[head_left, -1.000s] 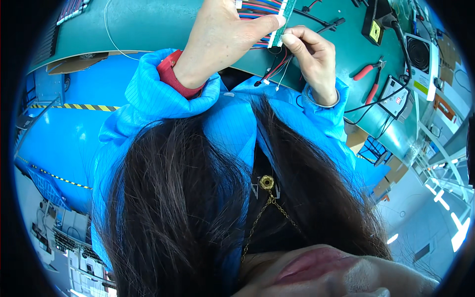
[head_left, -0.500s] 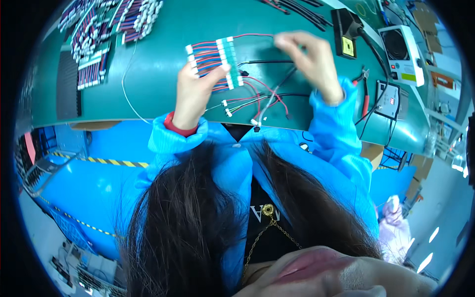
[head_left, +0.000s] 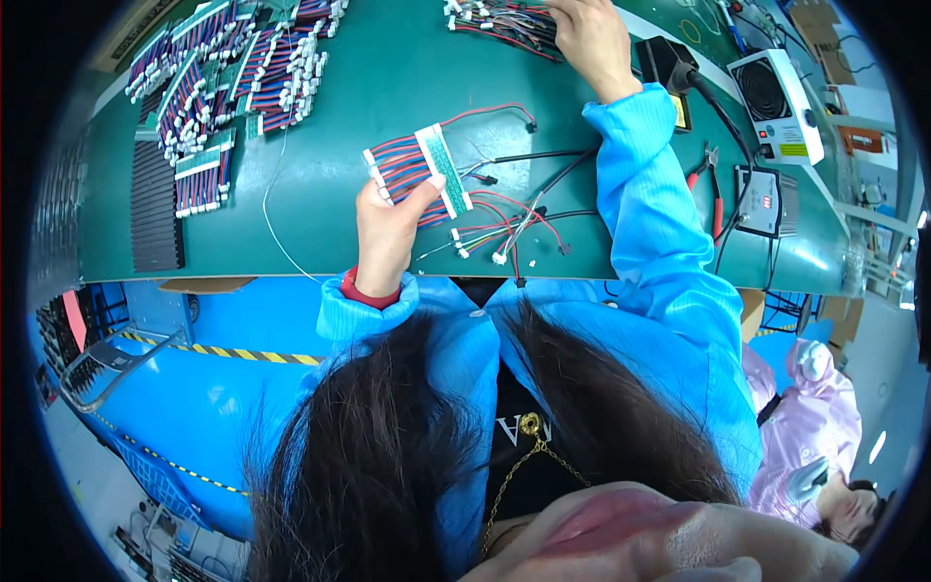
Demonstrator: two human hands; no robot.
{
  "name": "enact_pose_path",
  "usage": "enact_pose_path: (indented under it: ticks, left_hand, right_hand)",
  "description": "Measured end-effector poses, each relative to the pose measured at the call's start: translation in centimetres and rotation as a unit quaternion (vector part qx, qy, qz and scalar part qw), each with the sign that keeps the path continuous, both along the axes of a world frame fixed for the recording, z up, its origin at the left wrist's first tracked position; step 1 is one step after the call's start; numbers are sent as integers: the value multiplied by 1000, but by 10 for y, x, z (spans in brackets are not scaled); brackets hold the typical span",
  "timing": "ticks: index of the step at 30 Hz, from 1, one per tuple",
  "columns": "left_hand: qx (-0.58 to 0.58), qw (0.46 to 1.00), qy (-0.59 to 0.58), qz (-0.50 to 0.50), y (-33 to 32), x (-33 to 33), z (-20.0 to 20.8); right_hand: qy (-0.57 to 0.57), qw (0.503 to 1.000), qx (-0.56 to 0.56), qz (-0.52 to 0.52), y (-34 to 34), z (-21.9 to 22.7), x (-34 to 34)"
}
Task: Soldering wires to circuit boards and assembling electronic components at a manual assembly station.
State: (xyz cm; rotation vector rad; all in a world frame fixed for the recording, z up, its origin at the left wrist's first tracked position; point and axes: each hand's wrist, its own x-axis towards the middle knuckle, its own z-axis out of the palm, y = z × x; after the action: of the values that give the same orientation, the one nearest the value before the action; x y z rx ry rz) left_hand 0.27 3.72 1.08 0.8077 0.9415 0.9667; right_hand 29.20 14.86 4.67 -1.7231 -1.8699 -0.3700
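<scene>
My left hand [head_left: 393, 218] pinches a circuit board panel [head_left: 441, 165], thumb on top, above the green bench. A row of red, blue and black wires with white connectors runs off the panel's left side, and a red lead [head_left: 485, 110] leaves its upper corner. Beside its right side lie loose cables [head_left: 533, 209] in black, red and green, with small plugs at their ends. Far off, my right hand [head_left: 592, 44] is at a pile of wire leads [head_left: 499, 24], fingers bent together and partly cut off by the picture's top; what they grip is unclear.
Several wired boards [head_left: 281, 78] are heaped at the far left near a dark ribbed tray [head_left: 155, 204]. On the right are a soldering iron stand [head_left: 669, 73], red-handled cutters [head_left: 716, 189], a small control box [head_left: 761, 199] and a white fan unit [head_left: 776, 102]. Another person [head_left: 805, 407] is behind, lower right.
My right hand has moved from near the panel's red lead to the far wire pile. My left hand still holds the panel. The whole view has shifted, showing more of the far bench.
</scene>
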Motion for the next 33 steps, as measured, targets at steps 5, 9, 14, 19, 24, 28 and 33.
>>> enact_pose_path:
  ticks: [5,9,14,19,24,28,33]
  left_hand:
    - [7,1000,1,-12,1,2,1]
    - [11,1000,3,4,-1,1,2]
    - [11,1000,-10,2,1,7,5]
    - [7,1000,-4,3,1,-2,1]
    - [13,1000,-10,-6,0,5,6]
    - [7,1000,-2,-5,0,4,-2]
    - [16,1000,-3,-2,-1,5,5]
  right_hand:
    - [-107,979,-165,-52,27,-11,26]
    - [-14,995,-102,11,28,5,27]
    - [397,917,9,37,16,37,41]
    - [63,891,-408,187,-18,33,-3]
    - [10,996,-89,-6,-21,2,28]
    - [-3,994,-65,85,-23,0,14]
    - [-49,990,-50,119,-23,4,4]
